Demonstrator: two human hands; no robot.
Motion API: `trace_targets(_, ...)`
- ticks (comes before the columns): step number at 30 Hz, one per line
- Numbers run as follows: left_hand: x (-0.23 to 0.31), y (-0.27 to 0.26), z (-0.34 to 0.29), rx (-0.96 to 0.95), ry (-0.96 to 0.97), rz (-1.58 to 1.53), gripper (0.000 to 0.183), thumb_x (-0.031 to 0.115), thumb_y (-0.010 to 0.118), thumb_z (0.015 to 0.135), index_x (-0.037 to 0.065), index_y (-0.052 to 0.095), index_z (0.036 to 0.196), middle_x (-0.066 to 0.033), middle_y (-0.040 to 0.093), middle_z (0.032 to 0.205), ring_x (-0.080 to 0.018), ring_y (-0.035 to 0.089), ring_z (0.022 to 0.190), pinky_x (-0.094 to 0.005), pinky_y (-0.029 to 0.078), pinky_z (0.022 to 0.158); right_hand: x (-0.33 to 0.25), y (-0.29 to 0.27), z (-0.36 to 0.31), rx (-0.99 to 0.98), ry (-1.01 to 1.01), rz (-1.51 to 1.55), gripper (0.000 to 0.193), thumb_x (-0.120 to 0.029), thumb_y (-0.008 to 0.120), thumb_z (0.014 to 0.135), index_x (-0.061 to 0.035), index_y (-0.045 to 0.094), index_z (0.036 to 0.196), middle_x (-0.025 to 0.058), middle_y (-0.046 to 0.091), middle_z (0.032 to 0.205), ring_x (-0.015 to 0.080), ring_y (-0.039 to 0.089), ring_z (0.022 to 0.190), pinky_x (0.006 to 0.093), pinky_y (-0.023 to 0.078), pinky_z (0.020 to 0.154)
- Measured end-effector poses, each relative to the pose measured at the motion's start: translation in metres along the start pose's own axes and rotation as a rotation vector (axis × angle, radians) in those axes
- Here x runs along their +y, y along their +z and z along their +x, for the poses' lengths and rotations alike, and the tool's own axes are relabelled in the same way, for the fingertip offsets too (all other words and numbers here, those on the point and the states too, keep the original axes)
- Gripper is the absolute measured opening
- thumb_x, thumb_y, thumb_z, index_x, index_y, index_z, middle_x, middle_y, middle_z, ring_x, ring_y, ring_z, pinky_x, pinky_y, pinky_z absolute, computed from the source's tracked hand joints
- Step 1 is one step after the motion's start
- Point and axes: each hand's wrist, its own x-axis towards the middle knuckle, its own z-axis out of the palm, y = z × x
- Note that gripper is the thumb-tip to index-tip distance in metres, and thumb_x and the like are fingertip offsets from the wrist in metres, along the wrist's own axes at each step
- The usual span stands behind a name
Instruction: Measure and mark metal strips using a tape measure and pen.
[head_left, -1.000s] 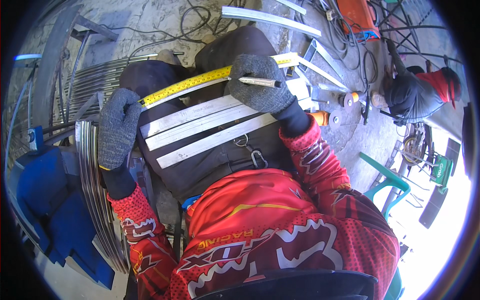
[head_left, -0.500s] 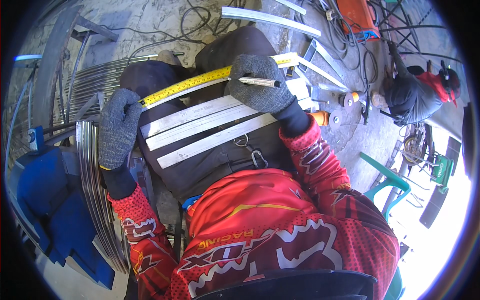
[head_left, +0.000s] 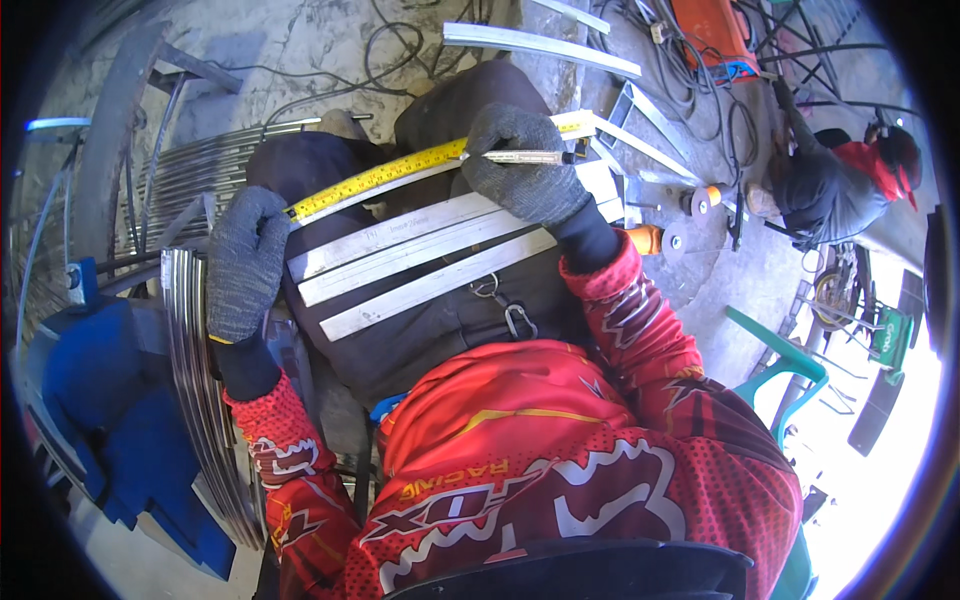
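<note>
A yellow tape measure (head_left: 385,175) stretches along a thin metal bar (head_left: 335,207) across my thighs. My left hand (head_left: 245,265), in a grey knit glove, is closed on the left end of the tape and bar. My right hand (head_left: 522,180), gloved alike, holds a white marker pen (head_left: 525,157), its tip at the tape's edge and its black end to the right. That hand also covers part of the tape. Nearer me, several flat silver metal bars (head_left: 400,234) lie side by side on my lap, their right parts partly under my right hand.
Bundled metal rods (head_left: 185,330) and a blue machine (head_left: 110,400) stand at my left. Angle grinders (head_left: 648,240) lie on the floor at right, near cables and loose metal profiles (head_left: 540,47). A person (head_left: 835,185) crouches farther right. A green chair (head_left: 780,365) stands behind them.
Both hands keep their hold. My left hand, with the tape's left end, sits slightly farther right and lower in view. The marker has tilted slightly, its black end a little higher.
</note>
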Motion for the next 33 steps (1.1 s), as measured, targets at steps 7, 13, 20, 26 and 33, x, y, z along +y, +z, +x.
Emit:
trace_targets(7, -0.001, 0.003, -0.001, 0.020, 0.026, 0.091, 0.008, -0.003, 0.063, 0.088, 0.000, 0.057, 0.093, -0.0135, 0.058, 0.089, -0.0264, 0.058, 0.083, -0.0367, 0.048, 0.079, 0.004, -0.020, -0.008, 0.072, 0.171, 0.018, 0.021, -0.002, 0.077, 0.079, -0.0055, 0.057, 0.085, 0.0040, 0.062, 0.081, 0.0130, 0.061, 0.071, 0.0305, 0.050, 0.064)
trace_targets(13, 0.000, 0.003, -0.002, -0.003, -0.029, 0.055, 0.010, -0.002, 0.063, 0.087, 0.001, 0.059, 0.096, -0.0105, 0.056, 0.086, -0.0219, 0.057, 0.083, -0.0358, 0.048, 0.076, -0.003, -0.079, -0.036, 0.257, 0.234, 0.149, 0.014, -0.004, 0.073, 0.086, -0.0061, 0.060, 0.090, 0.0025, 0.061, 0.085, 0.0109, 0.060, 0.076, 0.0290, 0.050, 0.066)
trace_targets(20, 0.075, -0.054, 0.028, 0.040, 0.164, 0.240, 0.012, 0.005, 0.067, 0.089, 0.002, 0.063, 0.100, -0.0138, 0.062, 0.092, -0.0232, 0.063, 0.081, -0.0348, 0.050, 0.075, -0.038, -0.128, -0.040, 0.353, 0.345, 0.303, 0.018, -0.008, 0.073, 0.091, -0.0041, 0.067, 0.107, 0.0057, 0.071, 0.092, 0.0122, 0.068, 0.083, 0.0268, 0.054, 0.068)
trace_targets(26, 0.191, -0.083, 0.067, 0.068, 0.631, 0.374, 0.013, 0.011, 0.066, 0.096, 0.003, 0.065, 0.106, -0.0086, 0.063, 0.089, -0.0171, 0.057, 0.078, -0.0324, 0.049, 0.070, -0.056, -0.090, 0.003, 0.171, -0.250, -0.128, 0.034, -0.019, 0.077, 0.092, -0.0030, 0.068, 0.121, 0.0123, 0.073, 0.115, 0.0211, 0.070, 0.100, 0.0325, 0.056, 0.090)
trace_targets(33, 0.262, -0.060, 0.091, 0.082, 0.668, 0.016, 0.035, 0.036, 0.066, 0.100, 0.007, 0.067, 0.120, -0.0064, 0.070, 0.100, -0.0223, 0.062, 0.075, -0.0342, 0.053, 0.068, -0.034, -0.094, 0.009, 0.318, -0.185, -0.123, 0.032, -0.014, 0.081, 0.087, -0.0025, 0.068, 0.113, 0.0103, 0.069, 0.100, 0.0197, 0.067, 0.093, 0.0337, 0.055, 0.083)
